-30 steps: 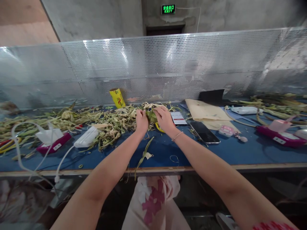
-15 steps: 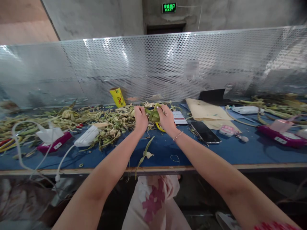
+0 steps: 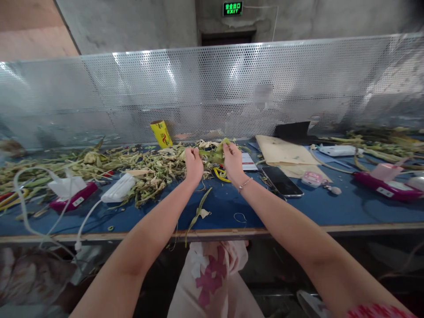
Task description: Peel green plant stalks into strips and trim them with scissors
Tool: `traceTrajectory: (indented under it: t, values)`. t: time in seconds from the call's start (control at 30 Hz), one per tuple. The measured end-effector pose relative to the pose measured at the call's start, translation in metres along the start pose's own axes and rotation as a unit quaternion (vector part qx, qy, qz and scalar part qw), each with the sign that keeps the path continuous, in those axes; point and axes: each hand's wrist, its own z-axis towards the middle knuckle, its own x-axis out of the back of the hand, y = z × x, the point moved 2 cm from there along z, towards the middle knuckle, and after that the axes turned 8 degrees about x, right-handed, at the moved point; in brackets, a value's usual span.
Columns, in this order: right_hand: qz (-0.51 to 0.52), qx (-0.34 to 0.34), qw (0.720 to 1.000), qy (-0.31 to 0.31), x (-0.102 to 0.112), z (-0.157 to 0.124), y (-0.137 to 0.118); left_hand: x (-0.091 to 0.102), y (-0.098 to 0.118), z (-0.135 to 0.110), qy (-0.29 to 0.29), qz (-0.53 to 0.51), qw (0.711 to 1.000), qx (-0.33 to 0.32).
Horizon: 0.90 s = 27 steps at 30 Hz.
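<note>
A green, limp leafy plant piece (image 3: 217,154) stretches between my two hands above the middle of the blue table. Closed at its left end is my left hand (image 3: 194,165), thumb pressed to the fingers. My right hand (image 3: 233,161), with a bracelet at the wrist, pinches the other end. Just below the leaf lies something with yellow loops (image 3: 221,175), partly hidden, perhaps scissors handles. A heap of wilted plant scraps (image 3: 154,174) spreads to the left of my left hand. Nearer the front edge rests a loose stem with a pale bit (image 3: 199,213).
On the left are a white power bank (image 3: 119,189) and a purple power strip (image 3: 74,196) with cables. A phone (image 3: 283,181), brown paper (image 3: 281,151), a pink case (image 3: 312,178) and another purple strip (image 3: 386,185) lie right. A perforated metal screen (image 3: 212,88) rises behind.
My right hand has moved slightly right and up, away from my left hand. The leaf between them is now drawn out longer, and more of the yellow loops shows.
</note>
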Motion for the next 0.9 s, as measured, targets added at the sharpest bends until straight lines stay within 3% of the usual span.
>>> traceTrajectory:
  t: [0.1,0.4,0.57,0.73,0.9]
  values:
    - [-0.010,0.018,0.998,0.066,0.000,0.000,-0.001,0.001,-0.002,0.003,0.002,-0.047,0.998,0.044]
    - [-0.017,0.035,0.998,0.053,-0.003,-0.003,-0.006,0.003,-0.003,0.011,0.025,-0.152,0.983,0.096]
    - [-0.005,0.020,0.997,0.080,0.003,-0.002,-0.007,-0.005,0.000,0.001,-0.062,-0.245,0.956,0.149]
    - [-0.006,-0.013,0.998,0.062,0.001,-0.003,-0.007,-0.013,0.002,-0.009,-0.162,-0.225,0.938,0.207]
    - [0.046,-0.033,0.998,-0.020,-0.007,-0.005,-0.003,-0.012,-0.001,-0.006,-0.162,-0.198,0.953,0.163]
